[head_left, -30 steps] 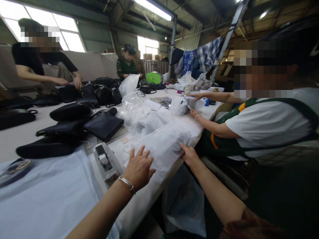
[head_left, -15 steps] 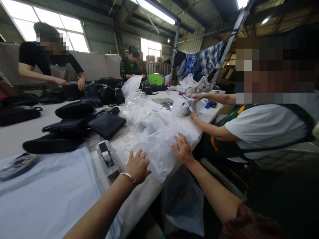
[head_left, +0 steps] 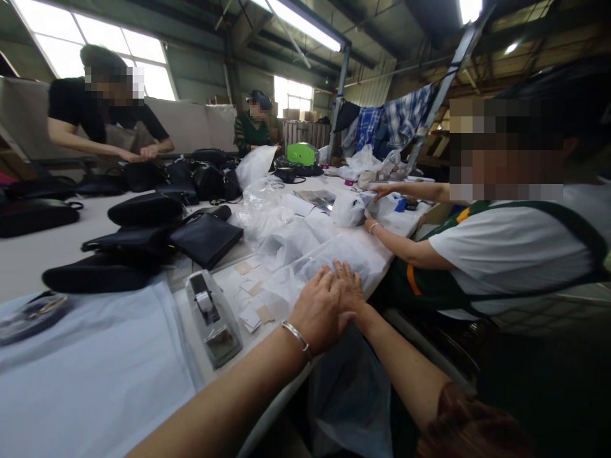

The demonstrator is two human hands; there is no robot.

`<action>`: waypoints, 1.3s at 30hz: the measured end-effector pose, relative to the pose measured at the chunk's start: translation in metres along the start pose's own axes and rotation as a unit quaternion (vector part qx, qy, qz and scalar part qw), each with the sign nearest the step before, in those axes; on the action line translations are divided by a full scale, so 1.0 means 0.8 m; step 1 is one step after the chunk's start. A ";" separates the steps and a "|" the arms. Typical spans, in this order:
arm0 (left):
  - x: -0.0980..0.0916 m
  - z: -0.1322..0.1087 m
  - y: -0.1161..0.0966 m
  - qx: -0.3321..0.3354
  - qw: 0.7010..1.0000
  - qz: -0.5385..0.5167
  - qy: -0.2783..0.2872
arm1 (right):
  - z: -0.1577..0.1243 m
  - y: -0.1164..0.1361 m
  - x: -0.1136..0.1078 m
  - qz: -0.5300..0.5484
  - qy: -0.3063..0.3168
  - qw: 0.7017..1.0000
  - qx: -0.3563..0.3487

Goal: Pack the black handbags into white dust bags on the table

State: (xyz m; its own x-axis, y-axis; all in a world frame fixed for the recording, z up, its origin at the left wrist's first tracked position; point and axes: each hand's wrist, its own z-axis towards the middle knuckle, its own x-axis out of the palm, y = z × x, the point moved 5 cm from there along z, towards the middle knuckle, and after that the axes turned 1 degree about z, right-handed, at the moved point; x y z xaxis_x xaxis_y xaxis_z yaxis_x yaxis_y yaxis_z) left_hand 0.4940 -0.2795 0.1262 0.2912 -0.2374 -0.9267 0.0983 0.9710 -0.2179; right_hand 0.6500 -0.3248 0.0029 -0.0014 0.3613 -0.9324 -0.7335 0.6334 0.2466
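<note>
My left hand [head_left: 317,308], with a silver bangle at its wrist, lies against my right hand [head_left: 351,292] at the table's near edge. Its fingers are bent and pressed together over the near part of a clear plastic bag [head_left: 291,270]. The fingers of my right hand stretch forward, flat on the same plastic. What lies beneath both palms is hidden. Left of my hands sits a tape dispenser [head_left: 214,324]. Several small white and tan cards [head_left: 255,312] are scattered between it and the bag.
Black handbags [head_left: 205,238] are piled on the left, beside white sheets [head_left: 95,369]. A co-worker on the right handles a white plastic-wrapped bundle [head_left: 347,208]. Two more people work across the table. A green machine [head_left: 300,154] stands at the back.
My left hand has moved right, from beside the tape dispenser to my right hand. The near part of the plastic bag has shifted away, uncovering more small cards.
</note>
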 end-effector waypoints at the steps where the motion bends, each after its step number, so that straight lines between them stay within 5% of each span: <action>1: 0.024 0.004 0.007 -0.011 1.000 -0.003 0.013 | 0.000 0.000 0.000 -0.006 0.001 1.000 0.003; 5: 0.103 -0.006 0.067 -0.159 0.983 0.003 0.089 | 0.001 -0.002 -0.003 -0.029 0.008 0.999 -0.009; 10: 0.136 -0.040 0.120 -0.234 0.956 0.022 0.176 | 0.024 -0.014 -0.019 -0.032 0.024 0.999 -0.010; 17: 0.148 -0.051 0.136 -0.222 0.955 0.047 0.190 | 0.080 -0.018 -0.013 -0.047 0.065 0.997 0.000; 29: 0.161 -0.060 0.154 -0.190 0.962 0.046 0.192 | 0.081 -0.024 -0.004 -0.048 0.086 0.995 0.006; 39: 0.113 -0.075 0.129 -0.165 0.970 0.037 0.177 | 0.052 -0.065 -0.040 0.015 -0.088 0.996 0.030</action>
State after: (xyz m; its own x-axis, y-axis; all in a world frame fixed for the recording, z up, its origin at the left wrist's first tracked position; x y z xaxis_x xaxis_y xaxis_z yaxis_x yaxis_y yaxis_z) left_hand 0.4739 -0.1994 0.0014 -0.0654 -0.1992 -0.9778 -0.2367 0.9550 -0.1787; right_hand 0.7166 -0.3407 0.0311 0.0998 0.4919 -0.8649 -0.6925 0.6585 0.2946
